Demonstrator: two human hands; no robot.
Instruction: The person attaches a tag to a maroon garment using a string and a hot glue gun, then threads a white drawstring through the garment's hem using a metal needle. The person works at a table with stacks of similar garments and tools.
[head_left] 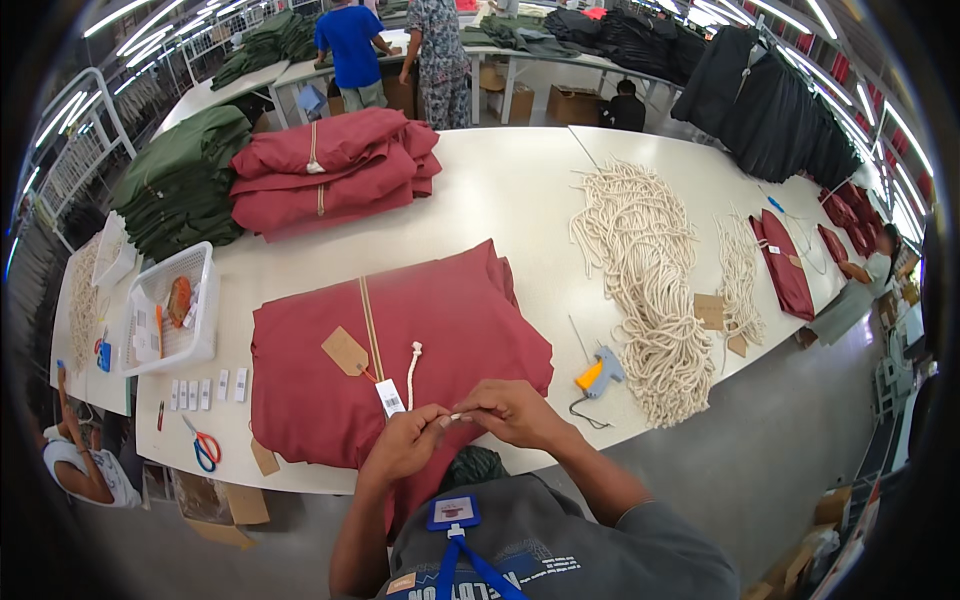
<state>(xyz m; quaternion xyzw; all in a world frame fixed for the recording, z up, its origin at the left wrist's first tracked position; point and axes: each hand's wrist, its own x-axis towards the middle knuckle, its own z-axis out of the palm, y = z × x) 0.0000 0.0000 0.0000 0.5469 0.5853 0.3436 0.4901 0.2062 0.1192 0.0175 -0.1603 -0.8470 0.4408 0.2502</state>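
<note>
A folded dark red garment [470, 315] with a gold zip lies on the white table in front of me. A brown card tag [345, 351] and a white label [389, 397] rest on it. An off-white cord [414, 368] with a knotted end runs down toward my left hand [408, 442]. My left hand and my right hand [515, 413] pinch a short off-white cord end between their fingertips, above the garment's near edge. Whether it belongs to the same cord is hidden by the fingers.
Right of the garment lie a tagging gun [599, 372] and a heap of off-white cords [645, 290]. Left are scissors [204, 446], several white labels [206, 392] and a white basket [205, 310]. Folded red garments [330, 170] and green ones [185, 180] are stacked beyond. Other people work nearby.
</note>
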